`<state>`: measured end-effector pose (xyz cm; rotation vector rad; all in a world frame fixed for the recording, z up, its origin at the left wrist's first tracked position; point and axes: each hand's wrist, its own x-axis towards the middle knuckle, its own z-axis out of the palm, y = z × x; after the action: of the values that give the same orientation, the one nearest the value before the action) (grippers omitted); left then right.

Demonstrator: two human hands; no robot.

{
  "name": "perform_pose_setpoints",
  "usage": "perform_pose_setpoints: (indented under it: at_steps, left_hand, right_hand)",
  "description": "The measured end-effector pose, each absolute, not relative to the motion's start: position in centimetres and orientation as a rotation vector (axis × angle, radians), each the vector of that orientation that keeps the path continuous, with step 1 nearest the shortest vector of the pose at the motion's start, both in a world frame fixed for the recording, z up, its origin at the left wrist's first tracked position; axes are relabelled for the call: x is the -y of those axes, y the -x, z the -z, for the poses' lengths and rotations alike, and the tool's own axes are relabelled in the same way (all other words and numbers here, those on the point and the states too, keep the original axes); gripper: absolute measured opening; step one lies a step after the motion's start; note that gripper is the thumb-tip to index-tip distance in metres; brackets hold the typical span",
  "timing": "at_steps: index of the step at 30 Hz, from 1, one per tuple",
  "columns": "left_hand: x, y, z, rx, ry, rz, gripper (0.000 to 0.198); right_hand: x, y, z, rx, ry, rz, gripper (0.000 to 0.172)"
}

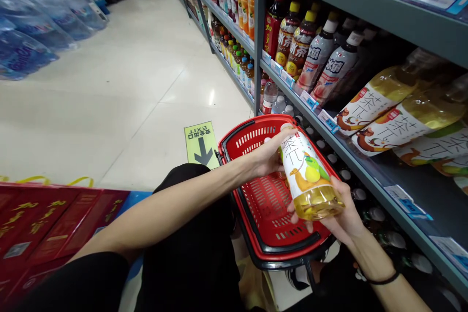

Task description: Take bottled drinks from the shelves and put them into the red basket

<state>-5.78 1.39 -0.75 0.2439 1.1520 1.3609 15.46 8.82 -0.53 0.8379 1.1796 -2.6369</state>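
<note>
Holding the tea bottle (309,175) in both hands, I have it tilted above the red basket (270,204), base toward me. My right hand (341,217) cups the base from below, fingers curled tight around it. My left hand (268,156) is wrapped over the cap end. The basket sits low in front of my knees, just beside the shelf (365,167). Past it a green arrow sticker (201,144) lies on the tiles. On the shelf, matching tea bottles (387,95) lie on their sides, with upright drinks (292,34) farther along. Across the aisle, water packs (32,24) are stacked.
</note>
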Motion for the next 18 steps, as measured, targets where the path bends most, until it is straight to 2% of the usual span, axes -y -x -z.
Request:
perform_pose_setpoints:
  at_steps: [3,8,11,13,16,18]
  left_hand:
    - [-1.6,5.5,-0.5,-1.004,-0.132,-1.458,0.057]
    - [-1.4,5.4,-1.8,-1.023,-0.188,-1.499,0.054]
    - [-1.2,5.8,-1.6,-1.045,-0.422,-1.535,0.054]
    - [-1.1,6.0,-1.5,-1.093,-0.598,-1.606,0.061]
    - [-0.6,6.2,-1.6,-1.115,-0.864,-1.620,0.072]
    - [0.0,6.3,-1.9,-1.117,-1.050,-1.542,0.070]
  right_hand:
    - [-8.5,-15.6,1.7,-1.426,-0.949,2.571,0.066]
    - [-7.7,-15.1,3.6,-1.777,-0.845,2.486,0.073]
    - [-7.9,-14.8,3.9,-1.937,-0.844,2.384,0.079]
    - [-8.3,-14.8,3.9,-2.066,-0.806,2.313,0.081]
    - [-9.1,-15.0,4.1,-2.221,-0.674,2.216,0.079]
    - [-9.6,-15.2,4.5,-2.304,-0.637,2.117,0.078]
